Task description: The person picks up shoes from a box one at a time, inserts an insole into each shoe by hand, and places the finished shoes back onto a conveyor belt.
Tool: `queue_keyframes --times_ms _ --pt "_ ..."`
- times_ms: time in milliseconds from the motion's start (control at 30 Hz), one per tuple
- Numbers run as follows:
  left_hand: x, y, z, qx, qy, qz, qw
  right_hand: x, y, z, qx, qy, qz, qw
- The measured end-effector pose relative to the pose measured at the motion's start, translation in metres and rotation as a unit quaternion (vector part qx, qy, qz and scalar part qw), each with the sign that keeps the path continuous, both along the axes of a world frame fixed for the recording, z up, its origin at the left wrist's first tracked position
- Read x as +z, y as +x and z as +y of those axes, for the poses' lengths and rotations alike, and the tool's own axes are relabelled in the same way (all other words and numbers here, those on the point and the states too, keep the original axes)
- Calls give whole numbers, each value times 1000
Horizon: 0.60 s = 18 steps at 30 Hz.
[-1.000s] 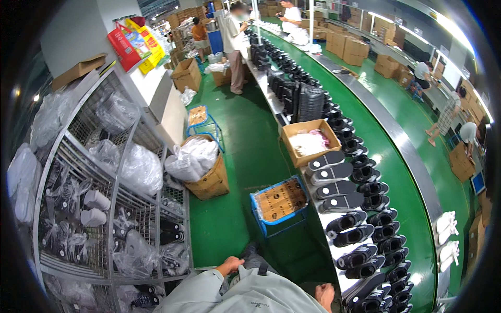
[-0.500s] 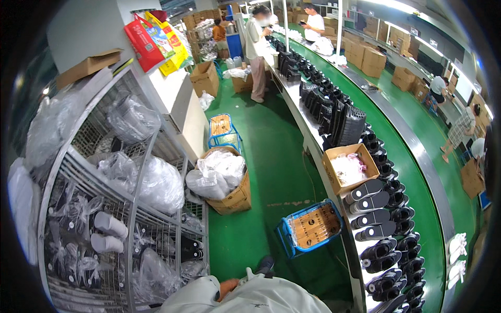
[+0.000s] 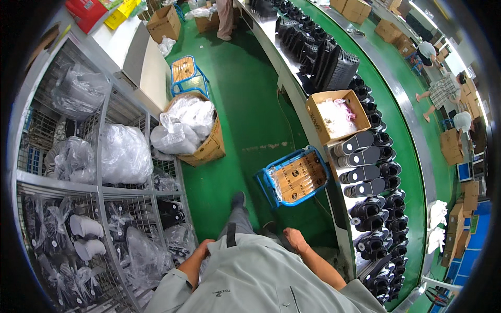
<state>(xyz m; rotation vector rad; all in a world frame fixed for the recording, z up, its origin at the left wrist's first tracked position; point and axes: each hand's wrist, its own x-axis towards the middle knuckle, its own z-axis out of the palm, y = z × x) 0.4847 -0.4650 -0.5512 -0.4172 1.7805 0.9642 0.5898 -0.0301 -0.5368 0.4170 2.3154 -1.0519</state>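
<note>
My left hand is down beside my left hip, close to the wire rack; its fingers are mostly hidden. Beside my right thigh hangs my right hand, fingers curled in, with nothing visible in it. A low blue-framed stool with a taped cardboard seat stands ahead of that hand, apart from it. On the bench to the right lie stacked black-and-white soles and black shoes. An open carton with white and pink contents sits beyond the soles.
Plastic-bagged goods fill the rack at left. A carton stuffed with clear plastic stands on the green floor, a second blue stool behind it. Black moulded pieces line the bench. Other people are farther off.
My view has tilted down and turned right, so the stool, bench and rack appear shifted left and up. My right hand and forearm have come into view; both my forearms now show.
</note>
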Motion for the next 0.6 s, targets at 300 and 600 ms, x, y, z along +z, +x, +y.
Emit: queue_keyframes --times_ms 300,600 --pt "-19 -96 -32 -133 -83 58 986 37 -177 1 -59 105 113 986" --pt "41 -310 -61 227 -41 79 970 89 -432 55 -119 275 271 915"
